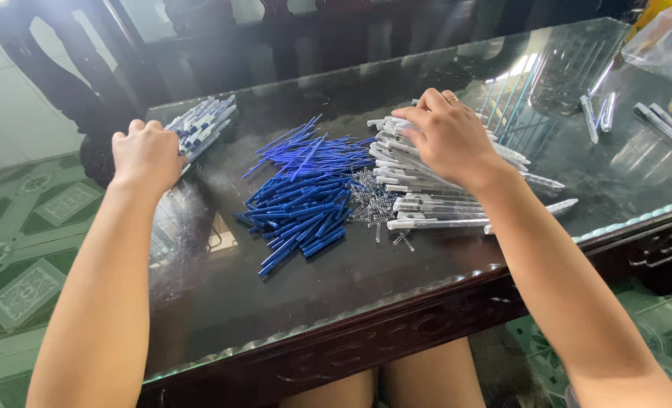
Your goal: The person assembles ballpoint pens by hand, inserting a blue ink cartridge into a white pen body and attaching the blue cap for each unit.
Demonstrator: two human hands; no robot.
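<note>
Left hand [147, 155]: curled closed at the far left of the glass worktop [275, 295], touching a stack of assembled pens [200, 127]. Right hand [449, 136]: fingers spread, resting on the pile of white pen barrels [419, 204]. Between: heap of blue refills [306, 196] left, small metal springs [366, 200] beside the barrels. Far right: clear jar [570, 64], loose pens [600, 113].
</note>
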